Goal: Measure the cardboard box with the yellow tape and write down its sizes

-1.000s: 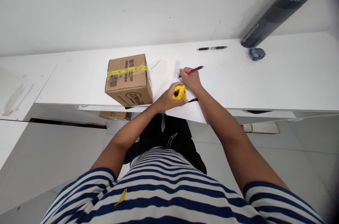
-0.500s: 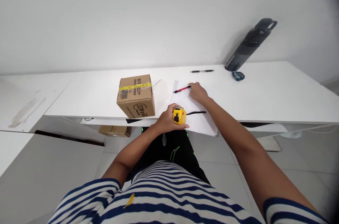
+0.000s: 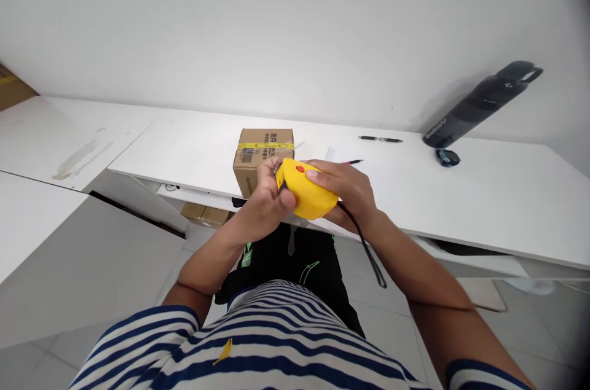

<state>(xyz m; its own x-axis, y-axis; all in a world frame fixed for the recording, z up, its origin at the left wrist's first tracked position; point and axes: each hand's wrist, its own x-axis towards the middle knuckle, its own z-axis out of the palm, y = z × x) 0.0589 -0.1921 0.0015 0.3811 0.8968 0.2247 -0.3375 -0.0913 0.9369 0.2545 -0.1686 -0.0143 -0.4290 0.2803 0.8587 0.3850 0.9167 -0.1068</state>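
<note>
A yellow tape measure with a red button is raised above the desk's front edge, between both hands. My left hand grips its left end, thumb and fingers at the tape mouth. Around the right side of the case, my right hand is closed with the thumb near the button. A black wrist strap dangles from it. Behind the hands stands a taped cardboard box. The red and black pen lies on white paper, both partly covered by my right hand.
On the white desk, a black pen lies near the wall. A dark bottle leans against the wall at the right, with a small dark blue object beside it. Brown boxes sit beneath the desk.
My right hand has let go of the red pen and come to the tape measure. The tape measure has risen closer to the camera. The view has shifted, bringing another box in at far left.
</note>
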